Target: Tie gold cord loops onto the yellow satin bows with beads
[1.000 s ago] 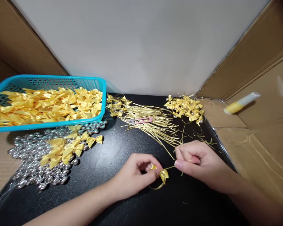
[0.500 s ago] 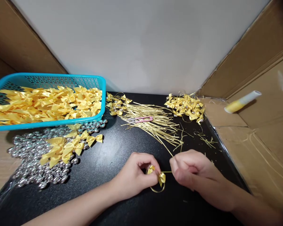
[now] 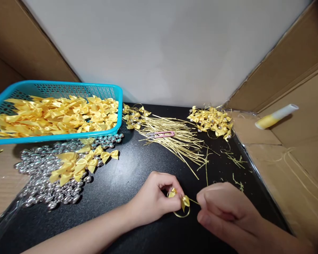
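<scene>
Between the thumb and fingers of my left hand [image 3: 161, 194] is pinched a yellow satin ribbon bow [image 3: 184, 202], its knot covered by the fingertips. A loop of gold cord [image 3: 184, 215] hangs below the bow. From the bow a straight stretch of gold cord [image 3: 194, 201] runs right into my right hand [image 3: 225, 211], whose fingers are curled closed on it. Behind the hands lies a fanned pile of cut gold cords [image 3: 175, 148], with pink-handled thread snips [image 3: 163, 134] resting across it.
A turquoise basket [image 3: 119, 116] of yellow bows stands at left. Silver beads [image 3: 42, 176] lie before it, with loose bows [image 3: 81, 165] on top. Beaded bows with cord loops [image 3: 210, 121] are heaped at back right, near cord scraps [image 3: 235, 160]. A yellow-white tube [image 3: 277, 116] sticks out from the cardboard.
My right hand has moved down, and to the right since half a second ago, with the cord still in it. My left hand keeps its pinch on the bow. The whole view has shifted slightly.
</scene>
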Demonstrator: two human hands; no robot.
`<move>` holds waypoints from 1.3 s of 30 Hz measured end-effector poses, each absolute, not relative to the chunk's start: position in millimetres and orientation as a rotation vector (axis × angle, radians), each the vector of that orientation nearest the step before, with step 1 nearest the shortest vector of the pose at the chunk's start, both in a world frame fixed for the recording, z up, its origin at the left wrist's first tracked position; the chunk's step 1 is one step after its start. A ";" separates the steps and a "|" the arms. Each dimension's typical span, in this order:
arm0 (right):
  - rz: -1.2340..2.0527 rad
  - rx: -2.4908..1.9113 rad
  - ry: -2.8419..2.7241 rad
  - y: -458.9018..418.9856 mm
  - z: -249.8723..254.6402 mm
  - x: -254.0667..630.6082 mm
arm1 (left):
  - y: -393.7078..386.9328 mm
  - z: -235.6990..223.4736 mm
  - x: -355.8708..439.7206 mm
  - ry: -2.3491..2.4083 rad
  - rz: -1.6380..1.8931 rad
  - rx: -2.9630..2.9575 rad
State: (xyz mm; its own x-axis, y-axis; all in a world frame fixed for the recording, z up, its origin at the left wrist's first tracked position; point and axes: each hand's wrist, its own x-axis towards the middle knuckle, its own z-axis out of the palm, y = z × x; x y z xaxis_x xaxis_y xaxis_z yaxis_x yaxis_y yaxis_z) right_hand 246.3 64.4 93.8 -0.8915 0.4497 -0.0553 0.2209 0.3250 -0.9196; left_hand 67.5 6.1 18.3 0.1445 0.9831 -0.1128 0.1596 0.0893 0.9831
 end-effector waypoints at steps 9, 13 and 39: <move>1.558 -0.752 -2.100 102.1 78.5 245.0 | 6.8 20.6 68.7 1.192 0.993 1.082; 1.535 -0.729 -2.073 110.3 77.0 245.0 | 7.8 24.7 69.6 1.185 1.004 1.065; 0.277 -0.746 -2.865 172.6 33.3 155.4 | 7.0 21.2 70.3 1.336 0.996 1.392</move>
State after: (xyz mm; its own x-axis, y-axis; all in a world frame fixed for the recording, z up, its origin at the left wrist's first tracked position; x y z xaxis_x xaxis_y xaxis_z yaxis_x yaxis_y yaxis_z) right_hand 155.4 172.6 33.3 -0.8610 0.4955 0.1146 0.4644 0.8578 -0.2202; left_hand 70.3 7.0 21.2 0.0785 0.9958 -0.0475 0.2391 0.0275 0.9706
